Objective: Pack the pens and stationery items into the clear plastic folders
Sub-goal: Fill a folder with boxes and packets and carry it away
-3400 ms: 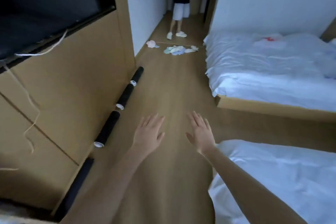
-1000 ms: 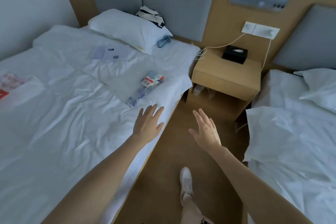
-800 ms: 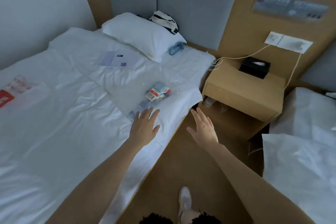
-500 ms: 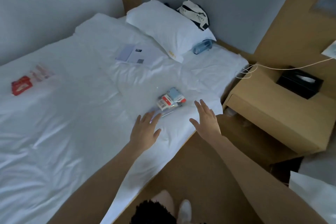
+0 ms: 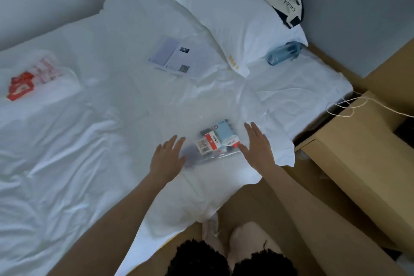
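Head view: left hand (image 5: 167,159) spread flat, fingers straight, over rumpled white bed (image 5: 74,141) sheet. Right hand (image 5: 257,148) likewise spread, holding nothing. Between them, glossy clear plastic folder (image 5: 208,157) lies on sheet, small rectangular red-white and pale-blue stationery boxes (image 5: 216,140) inside or on it; cannot tell which. Plump white pillow (image 5: 230,13) beyond; flat paper leaflet (image 5: 172,58) nearby.

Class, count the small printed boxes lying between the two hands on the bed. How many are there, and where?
2. A red-and-white box lies nearer the left hand; a pale blue box sits beside it, nearer the right hand. The dark items beside them may hide more.
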Available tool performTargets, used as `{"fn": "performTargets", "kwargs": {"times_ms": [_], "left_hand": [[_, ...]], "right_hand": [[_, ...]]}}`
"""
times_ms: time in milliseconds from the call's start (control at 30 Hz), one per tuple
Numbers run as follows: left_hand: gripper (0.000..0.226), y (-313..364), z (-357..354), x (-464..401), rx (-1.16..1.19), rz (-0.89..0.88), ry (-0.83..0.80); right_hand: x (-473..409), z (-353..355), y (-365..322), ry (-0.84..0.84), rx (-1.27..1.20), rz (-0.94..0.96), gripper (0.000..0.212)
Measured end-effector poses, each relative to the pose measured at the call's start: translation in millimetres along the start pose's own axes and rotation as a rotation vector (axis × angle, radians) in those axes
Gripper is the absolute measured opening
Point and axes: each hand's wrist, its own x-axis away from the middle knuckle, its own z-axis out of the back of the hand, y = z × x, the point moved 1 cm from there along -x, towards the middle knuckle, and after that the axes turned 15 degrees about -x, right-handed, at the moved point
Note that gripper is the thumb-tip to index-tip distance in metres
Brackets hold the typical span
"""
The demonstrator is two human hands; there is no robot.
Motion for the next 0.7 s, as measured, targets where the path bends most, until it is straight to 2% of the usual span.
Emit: {"fn": "performTargets", "kwargs": {"times_ms": [233, 367, 600, 700], "left_hand": [[0.060, -16, -24, -16, 0.152, 0.265, -0.066], [0.061, -17, -47, -22, 0.178, 0.349, -0.121], [0.066, 3, -84, -42, 0.304, 0.546, -0.259], [0.068, 11, -90, -44, 0.377, 0.625, -0.277]], "right_hand": [[-79, -11, 30, -0.118, -0.048, 0.013, 0.069], [-111, -21, 50, -0.146, -0.060, 0.004, 0.069], [-133, -48, 71, -0.204, -0.120, -0.079, 0.069], [-134, -54, 73, -0.171, -0.087, -0.070, 0.067]]}}
